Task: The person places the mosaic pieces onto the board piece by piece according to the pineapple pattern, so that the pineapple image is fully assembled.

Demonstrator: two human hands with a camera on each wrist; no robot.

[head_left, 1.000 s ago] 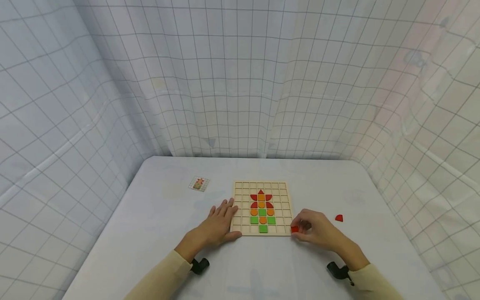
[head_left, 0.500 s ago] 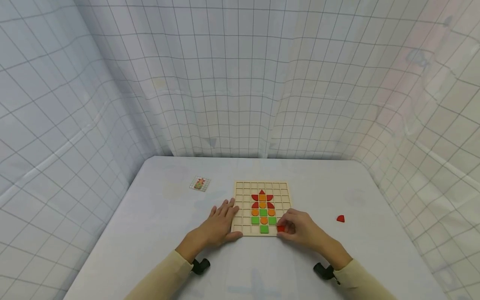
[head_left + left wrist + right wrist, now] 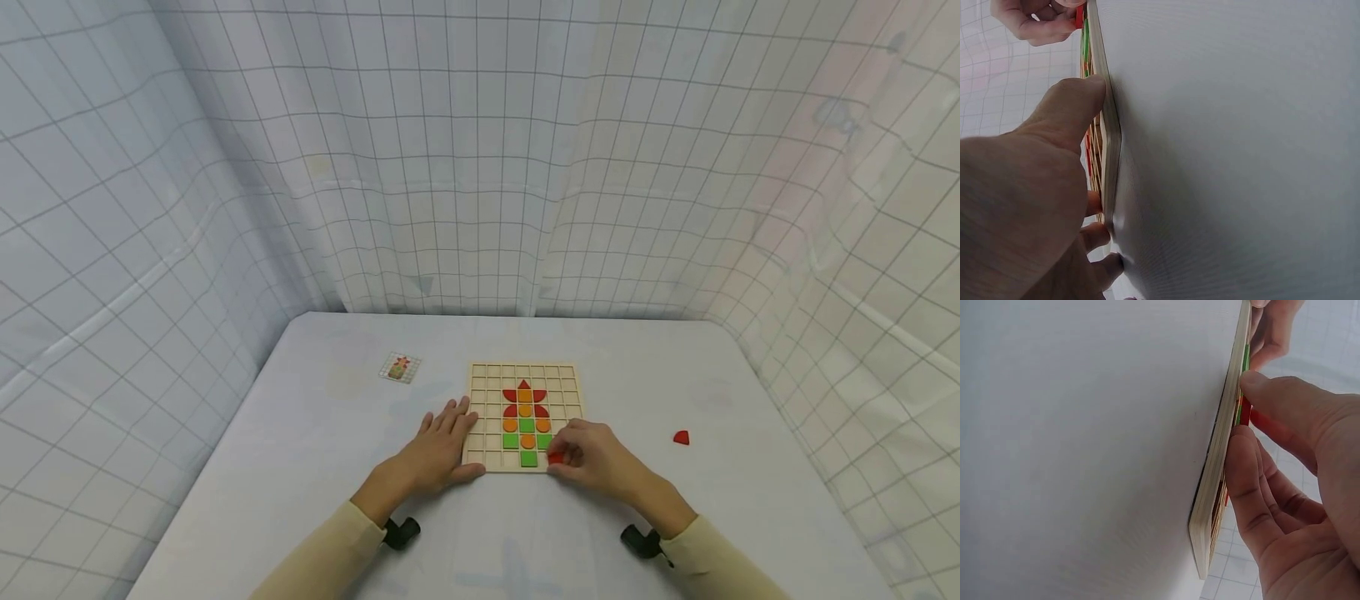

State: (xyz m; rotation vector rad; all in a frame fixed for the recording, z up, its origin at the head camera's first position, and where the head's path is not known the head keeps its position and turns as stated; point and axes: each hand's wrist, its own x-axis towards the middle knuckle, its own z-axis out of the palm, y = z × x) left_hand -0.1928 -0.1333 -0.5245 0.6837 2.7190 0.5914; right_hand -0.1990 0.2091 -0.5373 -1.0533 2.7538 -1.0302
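Note:
My right hand (image 3: 596,460) pinches a small red piece (image 3: 556,457) between thumb and fingers. The piece is at the front row of a wooden grid board (image 3: 483,383), just right of a green square tile (image 3: 528,458). In the right wrist view the red piece (image 3: 1245,414) shows edge-on between thumb and fingertip, at the board's surface. My left hand (image 3: 435,457) lies with fingers spread along the board's left edge, thumb at the front left corner. Red, orange and green tiles form a figure on the board; the right fingers hide some front right cells.
A loose red quarter-round tile (image 3: 681,437) lies on the white table (image 3: 337,433) to the right. Behind the left hand is a small card (image 3: 400,367) printed with a similar coloured figure on a grid. White checked curtains (image 3: 480,208) surround the table.
My right hand has moved left with the red piece, from the board's right edge to beside the front green square. My left hand has stayed at the board's left edge.

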